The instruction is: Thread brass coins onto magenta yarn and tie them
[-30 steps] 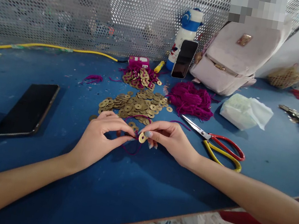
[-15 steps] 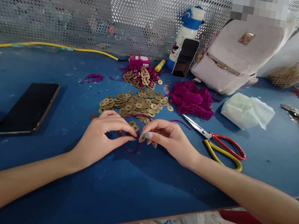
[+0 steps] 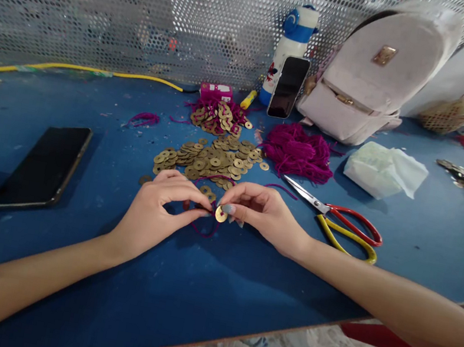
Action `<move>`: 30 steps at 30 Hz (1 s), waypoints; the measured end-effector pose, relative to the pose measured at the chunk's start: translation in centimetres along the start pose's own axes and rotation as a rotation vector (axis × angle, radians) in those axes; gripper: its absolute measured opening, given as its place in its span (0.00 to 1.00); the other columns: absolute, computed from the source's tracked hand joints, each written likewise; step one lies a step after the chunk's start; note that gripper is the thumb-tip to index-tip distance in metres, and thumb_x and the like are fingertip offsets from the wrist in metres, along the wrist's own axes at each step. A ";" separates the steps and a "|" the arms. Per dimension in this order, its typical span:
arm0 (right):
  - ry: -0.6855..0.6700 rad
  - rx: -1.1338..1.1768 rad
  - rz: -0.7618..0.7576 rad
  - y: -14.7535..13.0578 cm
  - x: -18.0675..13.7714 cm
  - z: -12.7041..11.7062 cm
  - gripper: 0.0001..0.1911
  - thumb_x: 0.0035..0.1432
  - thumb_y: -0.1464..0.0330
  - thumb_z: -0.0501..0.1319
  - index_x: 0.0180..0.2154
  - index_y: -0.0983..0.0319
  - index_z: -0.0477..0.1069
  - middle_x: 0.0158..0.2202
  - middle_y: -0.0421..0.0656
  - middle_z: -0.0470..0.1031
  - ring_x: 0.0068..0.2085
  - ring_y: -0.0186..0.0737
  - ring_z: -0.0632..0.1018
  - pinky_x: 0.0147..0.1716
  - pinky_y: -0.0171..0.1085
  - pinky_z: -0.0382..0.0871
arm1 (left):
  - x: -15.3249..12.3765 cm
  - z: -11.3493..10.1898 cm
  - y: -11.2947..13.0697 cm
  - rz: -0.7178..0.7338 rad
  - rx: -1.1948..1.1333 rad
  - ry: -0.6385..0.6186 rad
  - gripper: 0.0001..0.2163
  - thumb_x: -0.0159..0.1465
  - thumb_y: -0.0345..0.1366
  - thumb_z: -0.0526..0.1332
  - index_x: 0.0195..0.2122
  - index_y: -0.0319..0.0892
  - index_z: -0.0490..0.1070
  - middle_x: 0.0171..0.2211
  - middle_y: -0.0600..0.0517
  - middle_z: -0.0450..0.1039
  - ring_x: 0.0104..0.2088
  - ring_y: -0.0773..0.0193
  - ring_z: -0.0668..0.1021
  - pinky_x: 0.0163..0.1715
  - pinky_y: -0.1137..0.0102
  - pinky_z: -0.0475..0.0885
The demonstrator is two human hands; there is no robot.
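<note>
My left hand [image 3: 158, 208] and my right hand [image 3: 263, 212] meet above the blue table [image 3: 194, 286], both pinched. The right fingers grip a round brass coin [image 3: 220, 214] with a hole in it. A magenta string [image 3: 203, 229] loops below the coin, and my left thumb and forefinger pinch it beside the coin. Just behind the hands lies a pile of brass coins [image 3: 211, 161]. Farther back sits a bunch of coins strung on magenta thread [image 3: 219, 117].
A heap of magenta yarn [image 3: 298, 152] and red-and-yellow scissors [image 3: 340, 222] lie to the right. A black phone [image 3: 42, 167] lies flat on the left. At the back stand a bottle [image 3: 293, 41], a propped phone [image 3: 288, 88], a pale backpack [image 3: 373, 85] and a white tissue pack [image 3: 383, 170].
The coin in my right fingers has turned from edge-on back to face-on. Both hands stay in nearly the same place.
</note>
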State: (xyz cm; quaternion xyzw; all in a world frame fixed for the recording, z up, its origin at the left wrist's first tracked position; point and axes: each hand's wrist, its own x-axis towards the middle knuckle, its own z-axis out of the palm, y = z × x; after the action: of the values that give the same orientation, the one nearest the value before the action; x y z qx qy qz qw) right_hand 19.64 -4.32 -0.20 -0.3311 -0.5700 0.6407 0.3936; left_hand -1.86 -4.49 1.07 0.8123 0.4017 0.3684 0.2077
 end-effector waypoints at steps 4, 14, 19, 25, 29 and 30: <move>0.003 0.005 -0.008 0.0 0.0 0.0 0.06 0.56 0.67 0.68 0.35 0.63 0.77 0.30 0.40 0.78 0.30 0.29 0.75 0.29 0.30 0.68 | 0.0 0.0 0.0 -0.002 0.003 0.000 0.03 0.60 0.35 0.67 0.29 0.47 0.79 0.29 0.55 0.81 0.34 0.61 0.78 0.43 0.63 0.70; -0.032 0.102 -0.005 0.2 0.1 0.0 0.06 0.55 0.67 0.70 0.34 0.64 0.77 0.29 0.40 0.79 0.31 0.29 0.78 0.34 0.31 0.75 | 0.1 0.0 0.2 0.014 0.014 0.000 0.03 0.60 0.34 0.66 0.29 0.47 0.79 0.28 0.55 0.80 0.32 0.62 0.77 0.43 0.63 0.70; -0.023 0.106 0.014 0.1 0.1 0.0 0.09 0.54 0.65 0.70 0.35 0.64 0.76 0.31 0.41 0.80 0.31 0.30 0.79 0.35 0.32 0.76 | 0.1 0.1 0.2 -0.010 0.025 -0.012 0.04 0.60 0.36 0.66 0.29 0.47 0.79 0.27 0.55 0.80 0.31 0.62 0.77 0.43 0.63 0.69; 0.064 0.091 -0.008 0.1 0.1 0.0 0.08 0.55 0.66 0.70 0.34 0.64 0.76 0.29 0.40 0.78 0.29 0.29 0.78 0.31 0.30 0.75 | 0.0 0.0 0.1 -0.034 0.017 -0.005 0.03 0.60 0.38 0.67 0.32 0.48 0.81 0.30 0.55 0.82 0.31 0.61 0.78 0.43 0.62 0.68; 0.102 0.091 -0.020 0.1 0.1 0.1 0.07 0.55 0.67 0.69 0.34 0.64 0.76 0.29 0.39 0.78 0.29 0.29 0.78 0.30 0.29 0.74 | -0.1 0.1 -0.2 -0.033 0.000 -0.008 0.04 0.59 0.36 0.68 0.36 0.48 0.81 0.31 0.55 0.82 0.32 0.61 0.78 0.43 0.62 0.68; 0.100 0.093 -0.023 0.1 0.1 0.1 0.06 0.55 0.68 0.69 0.34 0.64 0.76 0.29 0.39 0.78 0.29 0.29 0.78 0.30 0.29 0.74 | -0.1 0.1 -0.2 -0.029 -0.003 -0.004 0.04 0.59 0.35 0.69 0.36 0.48 0.81 0.32 0.55 0.82 0.32 0.61 0.78 0.44 0.62 0.68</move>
State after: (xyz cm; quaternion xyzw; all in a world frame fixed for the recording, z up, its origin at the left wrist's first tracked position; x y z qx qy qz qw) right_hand 19.51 -4.31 -0.32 -0.3373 -0.5231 0.6446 0.4439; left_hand -1.92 -4.46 0.83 0.8068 0.4123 0.3645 0.2151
